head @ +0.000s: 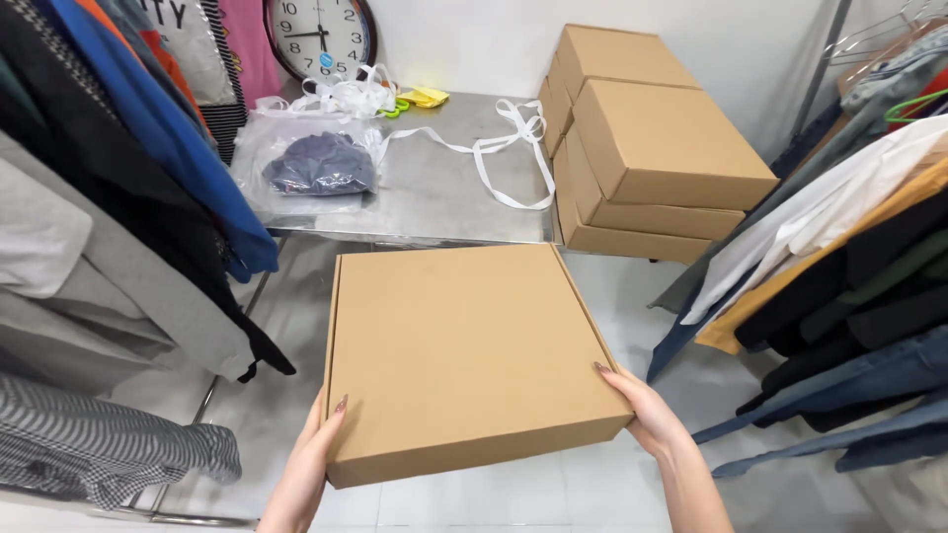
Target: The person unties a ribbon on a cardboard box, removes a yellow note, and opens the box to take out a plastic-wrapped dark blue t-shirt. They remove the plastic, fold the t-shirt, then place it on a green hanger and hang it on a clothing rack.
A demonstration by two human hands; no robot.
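Observation:
I hold a flat, closed brown cardboard box [459, 345] level in front of me, above the floor. My left hand [308, 464] grips its near left corner and my right hand [647, 415] grips its near right corner. Beyond the box stands a metal table [434, 197]. A clear plastic bag with a dark folded garment [318, 163] lies on the table's left part. White straps [504, 148] trail across the tabletop.
Several closed cardboard boxes [652, 148] are stacked at the table's right end. Clothes hang on racks at the left [118, 197] and the right [849, 257]. A round wall clock [321, 35] leans behind the table. The floor [612, 474] is pale tile.

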